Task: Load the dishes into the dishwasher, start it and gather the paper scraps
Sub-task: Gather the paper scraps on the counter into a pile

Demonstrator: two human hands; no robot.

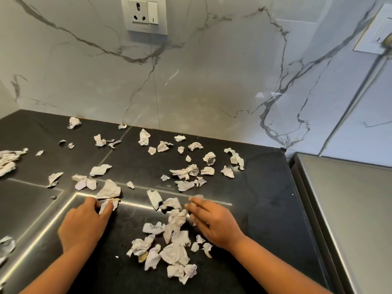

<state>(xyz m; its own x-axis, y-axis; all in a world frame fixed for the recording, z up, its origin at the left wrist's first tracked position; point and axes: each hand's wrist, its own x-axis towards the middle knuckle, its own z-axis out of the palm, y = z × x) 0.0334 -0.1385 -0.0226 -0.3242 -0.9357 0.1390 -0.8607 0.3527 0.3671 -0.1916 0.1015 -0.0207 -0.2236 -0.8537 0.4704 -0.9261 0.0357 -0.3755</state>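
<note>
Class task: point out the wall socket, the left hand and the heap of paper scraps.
wall socket (144, 16): head view, plate centre.
left hand (84, 224): head view, back of hand.
heap of paper scraps (175, 252): head view, large middle scrap.

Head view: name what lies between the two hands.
Crumpled paper scraps heaped on the black countertop, nearer the right hand than the left hand; head view.

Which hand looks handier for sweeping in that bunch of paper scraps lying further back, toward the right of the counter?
The right hand, probably. It lies open beside the pile, with those scraps straight beyond its fingertips. The left hand is farther off and rests on another scrap.
</note>
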